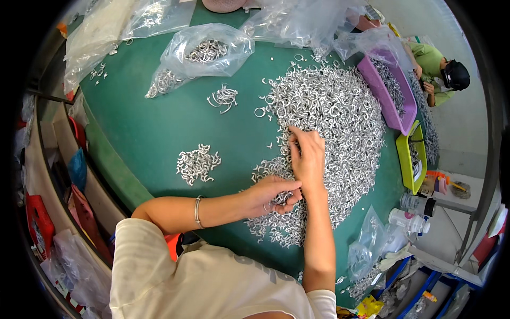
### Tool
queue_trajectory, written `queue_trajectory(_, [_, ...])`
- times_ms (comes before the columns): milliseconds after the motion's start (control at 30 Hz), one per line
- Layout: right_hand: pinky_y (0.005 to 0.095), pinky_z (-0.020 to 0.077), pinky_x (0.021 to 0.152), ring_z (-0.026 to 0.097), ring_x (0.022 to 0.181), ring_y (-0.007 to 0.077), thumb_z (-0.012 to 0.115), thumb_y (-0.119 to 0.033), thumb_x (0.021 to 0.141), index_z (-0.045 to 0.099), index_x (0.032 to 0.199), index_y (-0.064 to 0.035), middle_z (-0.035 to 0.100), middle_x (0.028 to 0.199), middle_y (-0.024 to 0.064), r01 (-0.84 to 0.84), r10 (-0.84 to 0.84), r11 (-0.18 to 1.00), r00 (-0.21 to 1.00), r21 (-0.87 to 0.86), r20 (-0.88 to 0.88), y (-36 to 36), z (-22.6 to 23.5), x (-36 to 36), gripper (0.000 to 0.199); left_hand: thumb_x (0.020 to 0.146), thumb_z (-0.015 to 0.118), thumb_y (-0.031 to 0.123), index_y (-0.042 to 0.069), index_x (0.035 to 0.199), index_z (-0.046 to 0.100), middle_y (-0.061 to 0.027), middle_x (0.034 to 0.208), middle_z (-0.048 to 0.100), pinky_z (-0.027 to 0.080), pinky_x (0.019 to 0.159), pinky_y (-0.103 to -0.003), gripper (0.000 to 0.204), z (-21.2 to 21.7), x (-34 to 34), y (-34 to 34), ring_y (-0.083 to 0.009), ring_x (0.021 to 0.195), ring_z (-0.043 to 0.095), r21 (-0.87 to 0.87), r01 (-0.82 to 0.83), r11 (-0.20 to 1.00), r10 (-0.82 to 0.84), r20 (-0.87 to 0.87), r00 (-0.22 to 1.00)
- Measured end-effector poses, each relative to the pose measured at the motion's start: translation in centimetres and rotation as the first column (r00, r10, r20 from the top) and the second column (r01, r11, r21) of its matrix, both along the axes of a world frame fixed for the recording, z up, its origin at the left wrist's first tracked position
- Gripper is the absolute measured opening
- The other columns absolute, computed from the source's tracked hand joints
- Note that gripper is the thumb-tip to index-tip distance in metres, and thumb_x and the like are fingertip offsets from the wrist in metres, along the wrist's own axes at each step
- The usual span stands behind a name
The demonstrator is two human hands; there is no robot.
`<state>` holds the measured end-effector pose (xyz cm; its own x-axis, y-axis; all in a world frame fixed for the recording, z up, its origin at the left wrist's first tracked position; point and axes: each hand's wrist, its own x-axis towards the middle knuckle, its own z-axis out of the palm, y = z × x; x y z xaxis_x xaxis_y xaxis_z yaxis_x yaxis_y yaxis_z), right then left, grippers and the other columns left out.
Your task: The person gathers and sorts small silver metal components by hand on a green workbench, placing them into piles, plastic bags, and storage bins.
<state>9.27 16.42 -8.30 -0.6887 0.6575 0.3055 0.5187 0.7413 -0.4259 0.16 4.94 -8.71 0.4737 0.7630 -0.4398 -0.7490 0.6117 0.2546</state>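
Observation:
A broad pile of small silver metal crescent-shaped pieces and rings [340,117] spreads over the green tabletop [143,127]. At its near left side my left hand [273,195] is cupped, palm up, with the fingers curled round several of the silver metal pieces [281,197]. My right hand [308,157] is over the pile, just beyond the left one, its fingers bent and drawn together. Whatever its fingertips hold is too small to make out. The right wrist passes close beside the left fingertips.
Left of the pile lie a small heap of crescents [197,164] and a smaller heap of rings [223,98]. Behind them sits a clear bag of rings [207,50]. A purple basket [366,69] and a yellow-green basket [405,165] stand right. Another person [433,66] works at far right.

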Motion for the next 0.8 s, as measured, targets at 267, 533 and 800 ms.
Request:
queue_trajectory(267, [0.0258, 0.0471, 0.067, 0.058, 0.075, 0.0112, 0.063, 0.007, 0.080, 0.064, 0.105, 0.0002, 0.064, 0.082, 0.0050, 0.083, -0.329, 0.827, 0.873, -0.556, -0.360, -1.1, 2.4, 3.6, 0.026, 0.098, 0.048, 0.035, 0.000, 0.093, 0.062, -0.0082, 0.082, 0.060, 0.054, 0.070, -0.032, 0.038, 0.6, 0.3, 0.1, -0.0201, 0.079, 0.063, -0.027, -0.103, 0.994, 0.102, -0.047, 0.994])
queue_trajectory(533, [0.0306, 0.0454, 0.077, 0.053, 0.080, 0.0171, 0.069, 0.004, 0.073, 0.062, 0.115, -0.0065, 0.065, 0.085, 0.0027, 0.000, -0.051, 0.874, 0.994, -0.486, -0.093, -1.2, 2.9, 2.8, 0.044, 0.097, 0.050, 0.029, 0.000, 0.114, 0.060, -0.0088, 0.086, 0.059, 0.050, 0.061, -0.027, 0.036, -0.5, 0.2, -0.3, -0.0173, 0.074, 0.059, -0.030, -0.041, 0.999, 0.041, -0.007, 0.999])
queue_trajectory(800, [0.0342, 0.0414, 0.079, 0.053, 0.079, 0.0241, 0.068, 0.004, 0.070, 0.060, 0.116, -0.0072, 0.062, 0.083, 0.0049, -0.090, 0.096, 0.989, 0.995, -0.114, 0.039, -0.6, 0.7, 1.2, 0.047, 0.095, 0.051, 0.015, 0.000, 0.117, 0.059, -0.0059, 0.080, 0.055, 0.032, 0.042, -0.020, 0.028, -0.9, 0.3, -0.4, -0.0103, 0.059, 0.047, 0.140, 0.071, 0.988, -0.078, 0.047, 0.996])
